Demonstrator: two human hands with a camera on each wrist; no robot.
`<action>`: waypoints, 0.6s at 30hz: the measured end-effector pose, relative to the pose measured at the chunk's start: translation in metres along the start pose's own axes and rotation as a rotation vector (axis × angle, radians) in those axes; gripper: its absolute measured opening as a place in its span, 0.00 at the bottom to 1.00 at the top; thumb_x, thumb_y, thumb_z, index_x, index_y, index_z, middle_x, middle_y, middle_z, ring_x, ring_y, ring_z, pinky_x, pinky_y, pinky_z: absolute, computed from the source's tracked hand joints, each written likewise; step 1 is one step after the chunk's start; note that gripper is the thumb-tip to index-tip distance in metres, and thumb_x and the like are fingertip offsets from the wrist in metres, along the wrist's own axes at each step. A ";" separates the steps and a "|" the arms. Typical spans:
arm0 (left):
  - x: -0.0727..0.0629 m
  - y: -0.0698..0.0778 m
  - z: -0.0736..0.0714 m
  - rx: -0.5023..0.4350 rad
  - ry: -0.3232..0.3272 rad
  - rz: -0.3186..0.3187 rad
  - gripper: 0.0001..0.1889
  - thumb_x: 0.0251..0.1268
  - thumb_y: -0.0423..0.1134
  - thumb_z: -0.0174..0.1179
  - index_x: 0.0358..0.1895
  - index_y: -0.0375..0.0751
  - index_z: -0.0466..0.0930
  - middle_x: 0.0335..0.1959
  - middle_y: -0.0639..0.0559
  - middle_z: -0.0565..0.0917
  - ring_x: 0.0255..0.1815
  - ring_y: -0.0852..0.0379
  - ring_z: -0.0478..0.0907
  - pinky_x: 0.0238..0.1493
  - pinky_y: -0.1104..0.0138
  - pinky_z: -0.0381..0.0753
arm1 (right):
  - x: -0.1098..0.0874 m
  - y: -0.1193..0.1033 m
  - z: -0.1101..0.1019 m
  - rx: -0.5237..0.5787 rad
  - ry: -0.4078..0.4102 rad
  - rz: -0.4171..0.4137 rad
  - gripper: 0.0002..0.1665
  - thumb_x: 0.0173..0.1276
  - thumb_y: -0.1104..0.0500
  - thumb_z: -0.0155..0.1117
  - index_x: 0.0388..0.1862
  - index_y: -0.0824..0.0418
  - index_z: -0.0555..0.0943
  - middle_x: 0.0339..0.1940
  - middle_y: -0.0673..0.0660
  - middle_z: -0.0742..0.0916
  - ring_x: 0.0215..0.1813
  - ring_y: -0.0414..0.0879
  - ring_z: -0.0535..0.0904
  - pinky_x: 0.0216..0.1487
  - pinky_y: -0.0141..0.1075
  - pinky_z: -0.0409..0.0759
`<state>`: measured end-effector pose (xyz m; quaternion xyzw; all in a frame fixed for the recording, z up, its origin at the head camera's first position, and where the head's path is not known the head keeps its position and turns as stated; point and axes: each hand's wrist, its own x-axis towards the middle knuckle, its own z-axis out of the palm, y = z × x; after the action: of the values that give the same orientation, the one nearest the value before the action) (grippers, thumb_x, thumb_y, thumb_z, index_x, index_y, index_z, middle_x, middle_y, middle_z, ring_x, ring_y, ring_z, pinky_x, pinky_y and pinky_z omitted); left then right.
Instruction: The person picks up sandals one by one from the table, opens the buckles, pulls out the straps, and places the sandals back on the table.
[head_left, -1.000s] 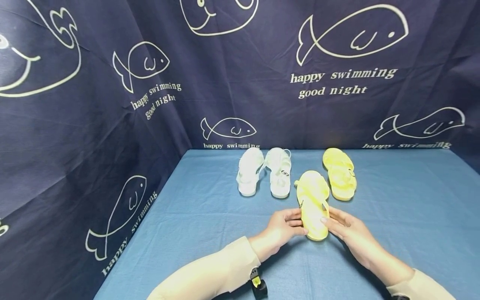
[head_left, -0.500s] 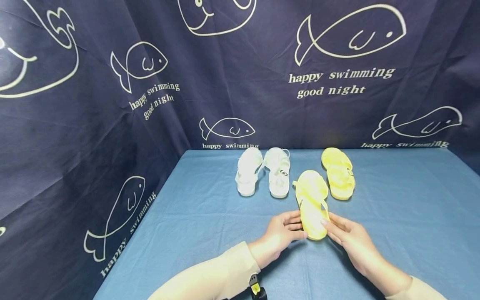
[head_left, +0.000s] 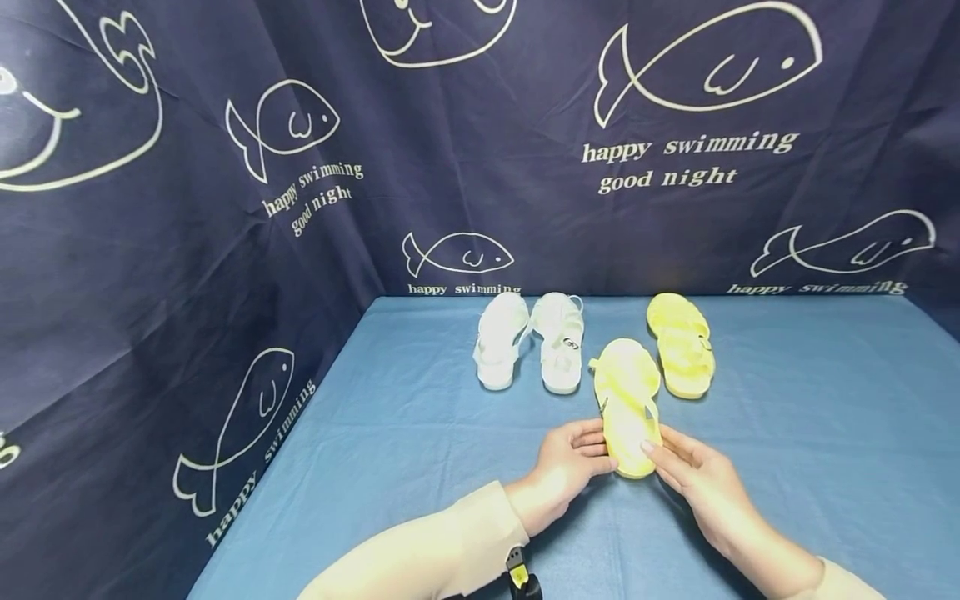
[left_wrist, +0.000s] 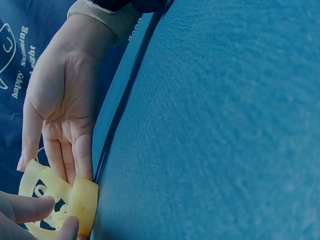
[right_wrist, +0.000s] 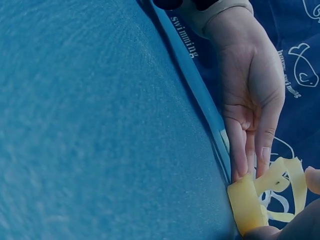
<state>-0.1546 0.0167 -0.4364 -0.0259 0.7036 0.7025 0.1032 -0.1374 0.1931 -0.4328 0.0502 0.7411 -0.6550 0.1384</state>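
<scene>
A yellow sandal (head_left: 628,417) with thin straps stands between my two hands in the head view, its toe toward the back. My left hand (head_left: 568,462) holds it by the left side near the heel, thumb at the near edge. From the right side my right hand (head_left: 697,475) grips the same sandal, with the thumb lying over its heel part. Both wrist views show the fingertips against the thick yellow sole (left_wrist: 84,205), and the straps (right_wrist: 295,185) arching beside it. A second yellow sandal (head_left: 681,346) lies farther back, just right of the held one.
Two pale mint sandals (head_left: 501,342) lie side by side at the back, left of the yellow ones. A blue cloth covers the table (head_left: 420,417). Dark blue curtains (head_left: 480,150) with white fish drawings hang behind and to the left, right at the table's back edge.
Only a slight shift of the whole head view shows. Both hands keep the same hold on the yellow sandal, and the other sandals stay in place.
</scene>
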 end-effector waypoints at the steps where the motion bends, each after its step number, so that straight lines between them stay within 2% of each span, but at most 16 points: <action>1: 0.000 0.000 0.000 -0.003 0.000 0.001 0.27 0.49 0.18 0.67 0.56 0.35 0.78 0.43 0.49 0.85 0.45 0.58 0.83 0.45 0.68 0.84 | 0.000 -0.001 0.000 0.002 0.000 0.002 0.49 0.70 0.43 0.60 0.76 0.69 0.51 0.76 0.69 0.61 0.49 0.16 0.70 0.56 0.23 0.76; 18: 0.004 0.004 0.004 0.067 0.016 0.027 0.26 0.50 0.20 0.67 0.56 0.36 0.79 0.42 0.50 0.85 0.43 0.60 0.82 0.43 0.70 0.83 | 0.005 -0.006 0.000 0.023 0.001 0.011 0.50 0.69 0.42 0.60 0.76 0.68 0.51 0.76 0.68 0.61 0.53 0.20 0.71 0.57 0.23 0.75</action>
<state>-0.1590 0.0209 -0.4336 -0.0185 0.7280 0.6795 0.0891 -0.1433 0.1922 -0.4282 0.0563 0.7332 -0.6628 0.1409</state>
